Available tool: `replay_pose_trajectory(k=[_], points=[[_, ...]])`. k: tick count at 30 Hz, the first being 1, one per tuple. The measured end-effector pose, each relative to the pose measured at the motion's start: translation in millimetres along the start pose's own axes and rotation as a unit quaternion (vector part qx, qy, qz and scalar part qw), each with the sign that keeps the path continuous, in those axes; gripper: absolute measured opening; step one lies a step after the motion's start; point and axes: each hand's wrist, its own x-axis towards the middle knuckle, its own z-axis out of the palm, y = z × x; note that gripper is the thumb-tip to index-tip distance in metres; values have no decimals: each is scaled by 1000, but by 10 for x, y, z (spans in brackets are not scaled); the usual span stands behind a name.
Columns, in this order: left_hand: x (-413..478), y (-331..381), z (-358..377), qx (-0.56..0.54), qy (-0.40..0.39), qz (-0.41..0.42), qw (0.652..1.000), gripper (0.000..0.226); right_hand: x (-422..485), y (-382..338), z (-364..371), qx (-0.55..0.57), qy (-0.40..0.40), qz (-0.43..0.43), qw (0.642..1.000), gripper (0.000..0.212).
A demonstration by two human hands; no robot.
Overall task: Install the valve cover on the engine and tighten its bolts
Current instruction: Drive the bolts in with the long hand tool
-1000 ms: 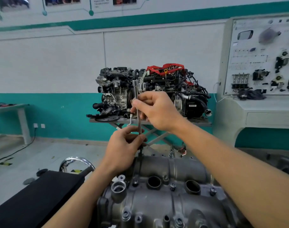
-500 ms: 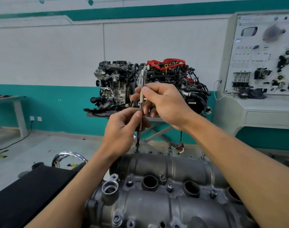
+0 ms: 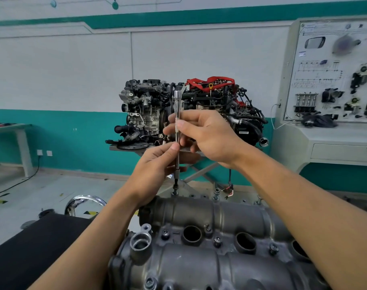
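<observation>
1. Valve cover [image 3: 209,266]: dull grey cast metal, mottled with darker stains, stretched across the bottom of the view beneath both forearms.
2. Two long rounded humps running side to side, with round, dark plug wells [image 3: 192,235] set in the valley between them.
3. Small flanged bolts [image 3: 217,240] standing beside the wells, with more along the near and far edges.
4. Brighter, open-topped filler neck [image 3: 140,243] at the cover's left end, a small ringed lug just behind it.
5. Slim chrome extension bar [image 3: 177,105] held upright over the cover's far left edge: square-drive head on top, knurled band at mid-shaft, dark lower tip down on a far-edge bolt [image 3: 174,192].
6. Right grip [image 3: 207,135] higher on the bar, thumb and forefinger pinching the knurled band, the other fingers curled loosely behind.
7. Left grip [image 3: 157,170] lower down, thumb and fingertips pinching the plain shaft just above the dark tip.
8. Display engine [image 3: 145,109] with red fittings on a tabletop [image 3: 115,147] well behind, against a white-and-teal wall.
9. Training panel [image 3: 333,70] at the right, studded with mounted car parts.
10. Black pad [image 3: 42,248] at lower left, beside the cover.
</observation>
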Motion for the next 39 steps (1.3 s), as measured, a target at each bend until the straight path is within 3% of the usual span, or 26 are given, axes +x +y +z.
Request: replay_pose_trajectory(k=[4,7,14,17,20,24,27,29,32,36,39], points=[[-3,1,-4,31,13,28,999,26,17,60,34,10,58,-23,998,6],[-21,-22,-24,46,67,58,995,19,34,94,51,-25,112,-30,993,19],[-18,-8,-2,69,33,20,997,29,0,22,1,2,-11,52,999,17],[-20,-6,1,75,31,27,996,24,-9,32,13,13,26,21,999,8],[-31,-11,-7,78,49,52,994,25,7,73,35,-30,86,-2,996,20],[-38,-11,-3,81,45,43,995,24,-3,54,16,5,4,43,999,14],[-30,-6,3,63,26,26,997,29,-20,28,11,3,-6,36,999,16],[-22,-1,7,64,24,27,997,27,-20,36,31,-12,28,16,999,15],[-30,-12,-7,79,41,54,995,19,-18,76,61,-40,88,3,995,32],[-35,-26,-18,96,48,51,993,25,-15,43,26,-13,1,28,1000,17],[-25,-25,3,68,36,33,997,27,-16,12,-12,-2,-25,30,999,18]])
